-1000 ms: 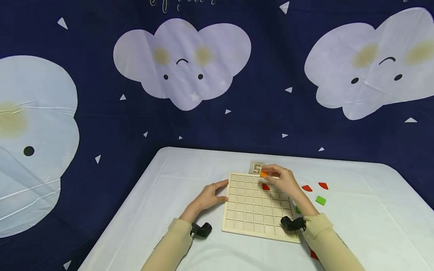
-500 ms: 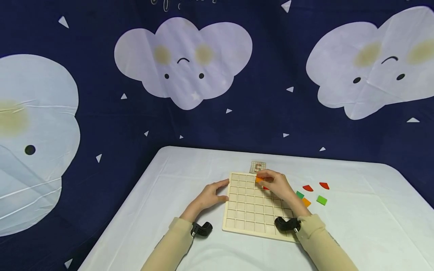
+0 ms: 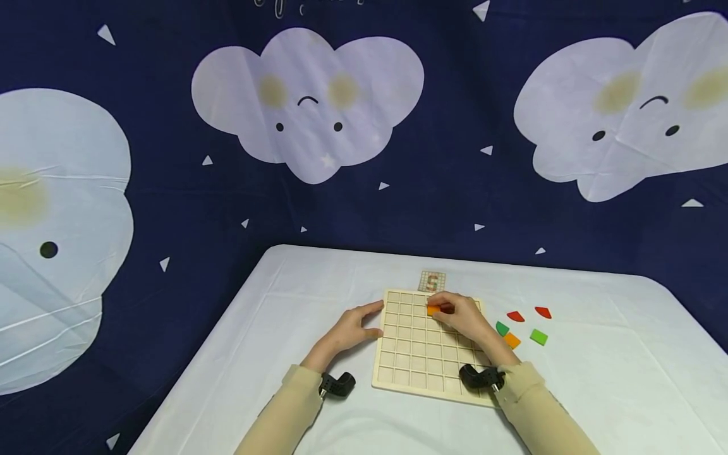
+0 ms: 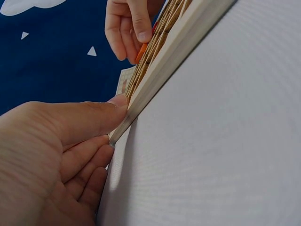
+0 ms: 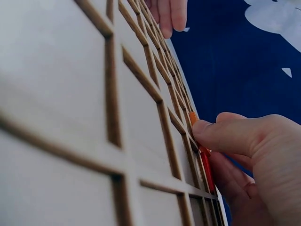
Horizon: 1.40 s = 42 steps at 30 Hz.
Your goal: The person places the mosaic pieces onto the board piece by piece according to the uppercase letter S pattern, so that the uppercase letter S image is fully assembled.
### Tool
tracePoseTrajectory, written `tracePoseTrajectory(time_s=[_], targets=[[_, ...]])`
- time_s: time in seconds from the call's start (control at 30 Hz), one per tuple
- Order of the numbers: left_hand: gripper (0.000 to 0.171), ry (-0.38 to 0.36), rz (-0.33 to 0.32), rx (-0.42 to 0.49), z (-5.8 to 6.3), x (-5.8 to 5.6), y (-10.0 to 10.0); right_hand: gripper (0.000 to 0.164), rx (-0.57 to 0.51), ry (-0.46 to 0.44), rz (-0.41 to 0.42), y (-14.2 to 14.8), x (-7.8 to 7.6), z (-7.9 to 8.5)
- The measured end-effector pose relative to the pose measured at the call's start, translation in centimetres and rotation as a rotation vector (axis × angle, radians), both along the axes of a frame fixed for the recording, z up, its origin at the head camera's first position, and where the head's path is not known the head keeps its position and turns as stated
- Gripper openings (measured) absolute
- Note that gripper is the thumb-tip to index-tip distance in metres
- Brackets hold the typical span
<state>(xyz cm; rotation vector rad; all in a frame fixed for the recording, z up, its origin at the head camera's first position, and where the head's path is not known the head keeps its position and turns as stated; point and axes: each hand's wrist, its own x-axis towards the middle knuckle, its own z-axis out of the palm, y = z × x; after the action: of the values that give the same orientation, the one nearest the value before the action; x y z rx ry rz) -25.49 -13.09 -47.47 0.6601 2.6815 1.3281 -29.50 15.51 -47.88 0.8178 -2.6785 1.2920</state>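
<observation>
My right hand (image 3: 465,318) pinches a small orange square tile (image 3: 433,310) between thumb and fingers, at the upper part of a pale wooden grid board (image 3: 419,365). In the right wrist view the orange tile (image 5: 193,118) is at the board's grid, with a red piece (image 5: 207,172) in a cell beside it. Whether the orange tile is fully seated in a cell, I cannot tell. Spread along the board's left edge, my left hand (image 3: 348,330) touches it with thumb and fingertips. The left wrist view shows the thumb (image 4: 101,117) against the rim.
A small pattern card (image 3: 432,281) with an S-like figure lies behind the board. Right of the board are two red pieces (image 3: 543,312), a dark green piece (image 3: 502,328), an orange tile (image 3: 512,340) and a light green tile (image 3: 539,337) on the white table (image 3: 614,379).
My right hand has moved left and toward me with the orange tile, from the board's far edge to a cell further in. The left hand stays at the left edge.
</observation>
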Motion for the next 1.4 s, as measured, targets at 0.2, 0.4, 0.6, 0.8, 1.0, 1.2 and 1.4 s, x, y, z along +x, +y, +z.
tracePoseTrajectory(time_s=[0.2, 0.4, 0.6, 0.8, 1.0, 1.2, 1.4], targets=[[0.064, 0.000, -0.002, 0.001, 0.0, 0.0, 0.0, 0.028, 0.038, 0.027, 0.028, -0.1, 0.0, 0.1], [0.064, -0.010, -0.004, 0.007, 0.1, 0.1, 0.1, 0.029, 0.043, 0.003, 0.009, -0.2, 0.3, 0.5], [0.065, -0.013, -0.008, 0.006, 0.0, 0.2, 0.1, 0.030, -0.039, 0.057, -0.029, -0.5, 0.8, 3.8], [0.065, -0.001, -0.010, 0.017, 0.1, 0.1, 0.2, 0.029, -0.115, 0.072, -0.045, 1.6, 1.1, 7.2], [0.065, -0.004, -0.003, 0.005, -0.1, 0.2, 0.1, 0.036, -0.164, 0.018, -0.173, 6.9, 1.6, 7.5], [0.065, -0.005, -0.008, 0.008, 0.0, 0.2, 0.0, 0.037, -0.172, 0.006, -0.232, 10.7, 2.4, 6.4], [0.065, -0.008, -0.012, 0.009, -0.1, 0.1, 0.1, 0.034, -0.226, -0.003, -0.241, 12.2, 2.8, 4.4]])
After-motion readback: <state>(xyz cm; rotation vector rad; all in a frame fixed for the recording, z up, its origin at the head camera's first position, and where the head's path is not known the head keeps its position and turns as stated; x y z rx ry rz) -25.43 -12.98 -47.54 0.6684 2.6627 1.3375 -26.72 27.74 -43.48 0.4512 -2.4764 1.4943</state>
